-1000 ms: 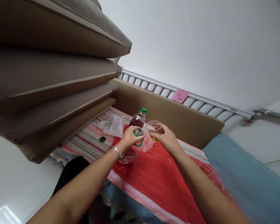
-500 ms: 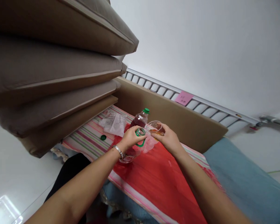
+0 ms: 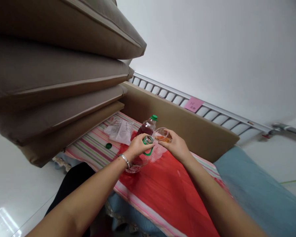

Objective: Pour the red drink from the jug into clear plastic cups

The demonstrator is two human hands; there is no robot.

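Observation:
My left hand (image 3: 138,145) is closed around the neck of a clear plastic bottle (image 3: 136,167) with a green handle ring; its mouth is uncapped. In my right hand (image 3: 175,144) is a clear plastic cup (image 3: 160,133), tilted towards the bottle mouth, with amber liquid lying in it. The cup's rim is close beside the mouth; whether they touch I cannot tell. Behind my left hand stands a second bottle (image 3: 148,125) with a green cap and dark red liquid. A loose green cap (image 3: 109,145) lies to the left of my hand.
A white plastic bag (image 3: 120,131) lies on the striped cloth (image 3: 88,149). Red sheeting (image 3: 167,184) covers the cloth's middle. Stacked brown cushions (image 3: 59,72) rise at the left. A brown board (image 3: 182,113) leans before a radiator (image 3: 212,113) bearing a pink note (image 3: 193,104).
The cup in my right hand has shifted slightly left and tipped a little more towards the bottle mouth. My left hand keeps its hold on the bottle neck.

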